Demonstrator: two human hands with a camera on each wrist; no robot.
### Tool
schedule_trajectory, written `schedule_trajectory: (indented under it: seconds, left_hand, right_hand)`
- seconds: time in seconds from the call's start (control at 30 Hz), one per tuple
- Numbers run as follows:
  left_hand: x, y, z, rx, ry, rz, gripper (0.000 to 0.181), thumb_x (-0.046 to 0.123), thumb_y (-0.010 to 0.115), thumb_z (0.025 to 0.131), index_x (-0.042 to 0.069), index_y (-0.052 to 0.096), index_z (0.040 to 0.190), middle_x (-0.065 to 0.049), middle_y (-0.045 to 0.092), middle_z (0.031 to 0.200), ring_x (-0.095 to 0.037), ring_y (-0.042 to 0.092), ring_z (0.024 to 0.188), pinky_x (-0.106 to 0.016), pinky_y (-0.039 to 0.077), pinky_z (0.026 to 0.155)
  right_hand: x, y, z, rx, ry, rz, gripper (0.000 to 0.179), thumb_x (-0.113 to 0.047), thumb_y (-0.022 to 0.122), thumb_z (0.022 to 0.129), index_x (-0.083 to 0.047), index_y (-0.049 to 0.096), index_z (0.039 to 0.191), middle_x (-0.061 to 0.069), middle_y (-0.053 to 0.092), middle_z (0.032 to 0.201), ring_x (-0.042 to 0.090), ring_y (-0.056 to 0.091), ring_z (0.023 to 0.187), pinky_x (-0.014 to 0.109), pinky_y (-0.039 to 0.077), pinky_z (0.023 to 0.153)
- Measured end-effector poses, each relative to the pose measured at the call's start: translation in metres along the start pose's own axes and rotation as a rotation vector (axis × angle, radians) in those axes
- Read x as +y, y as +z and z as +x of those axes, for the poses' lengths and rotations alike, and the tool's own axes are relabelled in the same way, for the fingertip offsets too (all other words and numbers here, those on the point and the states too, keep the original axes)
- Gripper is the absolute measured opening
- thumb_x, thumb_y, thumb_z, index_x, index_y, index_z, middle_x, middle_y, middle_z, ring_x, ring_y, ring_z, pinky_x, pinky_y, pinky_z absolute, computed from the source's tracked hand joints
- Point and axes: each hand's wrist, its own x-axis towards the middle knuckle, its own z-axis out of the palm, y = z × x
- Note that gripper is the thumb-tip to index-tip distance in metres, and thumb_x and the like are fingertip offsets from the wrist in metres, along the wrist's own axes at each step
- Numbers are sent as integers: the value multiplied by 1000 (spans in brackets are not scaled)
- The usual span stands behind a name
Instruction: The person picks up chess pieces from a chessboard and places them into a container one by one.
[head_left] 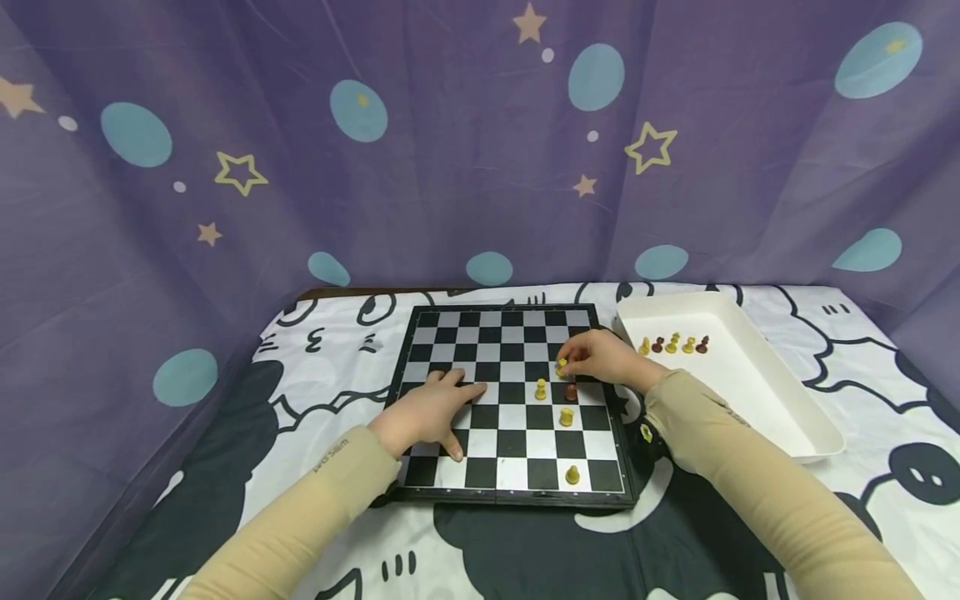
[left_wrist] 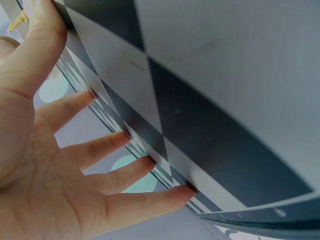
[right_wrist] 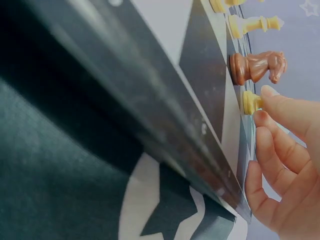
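On the black-and-white chessboard (head_left: 512,473), my left hand (head_left: 431,412) rests with fingers spread; the left wrist view shows its fingertips touching the squares. My right hand (head_left: 603,358) pinches a yellow chess piece (right_wrist: 250,102) between thumb and forefinger; its base is at the board and its top is covered by the fingers. A brown knight (right_wrist: 255,67) stands upright beside it. Close by are a tall yellow piece (head_left: 541,389) and another yellow piece (head_left: 566,417). Near the front edge stands a yellow pawn (head_left: 573,475).
Right of the board, a white tray (head_left: 780,400) holds several yellow and brown pieces (head_left: 672,342) in a row toward its back. A patterned black-and-white cloth (head_left: 540,542) lies beneath everything. Behind the table hangs a purple curtain (head_left: 465,192).
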Motion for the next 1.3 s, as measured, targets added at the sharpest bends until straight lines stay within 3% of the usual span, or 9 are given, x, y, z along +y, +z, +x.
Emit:
schedule_trajectory:
  seconds: [0.3,0.77,0.97,1.3]
  left_hand:
    - [0,-1,0,6,8,6,101,30,90,56,20,42,145,-17,33,148,-41,31,133,-55,41,100]
    - [0,0,0,-8,-6,-3,101,30,89,57,21,41,145,-17,30,150,-41,29,135,-54,40,101]
    - [1,0,-1,-7,-5,-11,101,29,89,57,21,41,145,-17,30,150,-41,29,135,-54,40,101]
    - [0,0,0,-7,-9,-8,101,29,89,57,21,40,145,-16,31,150,-40,29,135,-53,41,101]
  right_hand:
    - [1,2,2,2,-3,-2,12,-15,70,85,-6,71,92,1,65,73,10,50,63,25,41,58]
    - [0,1,2,24,-13,0,11,-14,71,84,-6,72,91,1,69,78,9,55,67,26,45,62]
    - [-1,-6,1,63,-46,22,15,-16,72,83,-4,72,93,3,69,77,9,55,66,25,46,62]
    - [-3,-28,-7,91,-26,13,20,-12,68,86,1,70,102,6,71,84,12,61,73,31,51,69]
